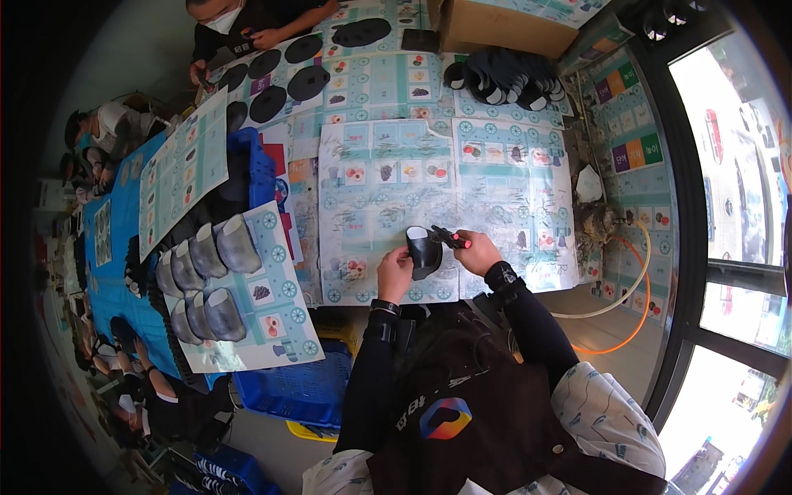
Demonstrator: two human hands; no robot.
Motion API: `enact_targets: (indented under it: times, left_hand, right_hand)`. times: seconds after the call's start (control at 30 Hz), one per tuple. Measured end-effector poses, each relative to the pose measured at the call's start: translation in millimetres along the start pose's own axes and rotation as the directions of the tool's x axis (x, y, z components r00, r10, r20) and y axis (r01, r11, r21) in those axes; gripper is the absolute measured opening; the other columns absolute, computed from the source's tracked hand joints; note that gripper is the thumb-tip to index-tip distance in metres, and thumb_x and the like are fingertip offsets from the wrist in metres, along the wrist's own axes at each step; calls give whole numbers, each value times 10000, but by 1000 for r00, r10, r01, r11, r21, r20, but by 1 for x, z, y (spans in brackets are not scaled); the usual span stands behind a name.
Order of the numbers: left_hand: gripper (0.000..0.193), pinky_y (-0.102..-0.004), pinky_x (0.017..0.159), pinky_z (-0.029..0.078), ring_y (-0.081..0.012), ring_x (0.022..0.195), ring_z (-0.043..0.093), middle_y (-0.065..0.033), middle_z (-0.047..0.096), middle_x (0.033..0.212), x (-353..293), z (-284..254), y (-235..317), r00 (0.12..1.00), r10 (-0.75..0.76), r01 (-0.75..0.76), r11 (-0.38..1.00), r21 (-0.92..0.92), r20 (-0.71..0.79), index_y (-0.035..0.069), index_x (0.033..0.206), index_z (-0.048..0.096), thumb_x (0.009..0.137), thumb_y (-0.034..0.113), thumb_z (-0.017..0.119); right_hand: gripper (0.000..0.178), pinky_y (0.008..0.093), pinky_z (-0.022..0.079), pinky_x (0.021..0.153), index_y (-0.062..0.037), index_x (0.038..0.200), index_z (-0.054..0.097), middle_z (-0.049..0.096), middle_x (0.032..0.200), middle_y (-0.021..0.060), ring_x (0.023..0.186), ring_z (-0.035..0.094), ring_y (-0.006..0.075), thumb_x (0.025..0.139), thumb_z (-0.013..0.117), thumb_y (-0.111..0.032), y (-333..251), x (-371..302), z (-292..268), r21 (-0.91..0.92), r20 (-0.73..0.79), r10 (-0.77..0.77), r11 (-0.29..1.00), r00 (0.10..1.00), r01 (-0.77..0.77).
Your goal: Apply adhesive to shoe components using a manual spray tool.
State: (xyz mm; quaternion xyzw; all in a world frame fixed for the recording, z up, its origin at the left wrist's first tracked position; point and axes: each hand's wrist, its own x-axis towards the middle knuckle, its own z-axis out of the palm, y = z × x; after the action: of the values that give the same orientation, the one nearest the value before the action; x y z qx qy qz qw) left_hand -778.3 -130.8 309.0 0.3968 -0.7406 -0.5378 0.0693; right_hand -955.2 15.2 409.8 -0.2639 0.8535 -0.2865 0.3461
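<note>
Close in front of me, my left hand (pixel 395 274) grips a black, curved, cup-like piece (pixel 424 257) by its left side. The piece stands upright over the table and has a pale, rounded top end. In my right hand (pixel 480 253) is a small black hand tool with red parts (pixel 450 238), its black end held against or just beside the piece's upper right edge. The exact kind of tool cannot be made out. Both hands are closed, above the patterned sheet (pixel 388 198) that covers the worktop and carries dark scuff marks.
To the left, a patterned board (pixel 276 318) holds several shiny dark curved pieces (pixel 239 245). Below it is a blue crate (pixel 297 388). A pile of black pieces (pixel 503 74) lies far right, near a cardboard box (pixel 503 33). Across the table, a person (pixel 247 29) works beside flat black pieces (pixel 308 82).
</note>
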Motion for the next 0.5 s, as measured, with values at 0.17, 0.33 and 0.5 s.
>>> enact_targets:
  times: [0.17, 0.33, 0.5]
  left_hand:
    - [305, -347, 831, 562, -256, 934, 734, -139, 756, 1023, 1, 0, 0, 999, 36, -36, 999, 23, 2, 18, 1183, 697, 891, 99, 664]
    - [298, -350, 834, 561, -260, 944, 734, -138, 757, 1020, 1, -1, 2, 1000, 30, -30, 999, 15, 9, 16, 1179, 695, 894, 95, 660]
    - [299, -352, 838, 562, -265, 946, 733, -138, 757, 1024, 0, -2, 3, 1000, 20, -20, 1000, 15, 13, 16, 1179, 694, 895, 105, 661]
  right_hand:
    - [262, 550, 505, 844, -28, 999, 701, 683, 944, 282, 943, 630, 491, 815, 571, -162, 4, 1, 0, -9, -20, -28, 1000, 999, 28]
    - [285, 547, 504, 850, -24, 1024, 707, 683, 946, 289, 943, 631, 495, 812, 573, -161, 10, 2, 4, 4, -25, -2, 1000, 1000, 2]
    - [286, 544, 503, 855, -22, 1030, 707, 682, 948, 294, 947, 630, 496, 818, 574, -162, 7, -2, 2, 4, -11, 21, 1000, 1000, -21]
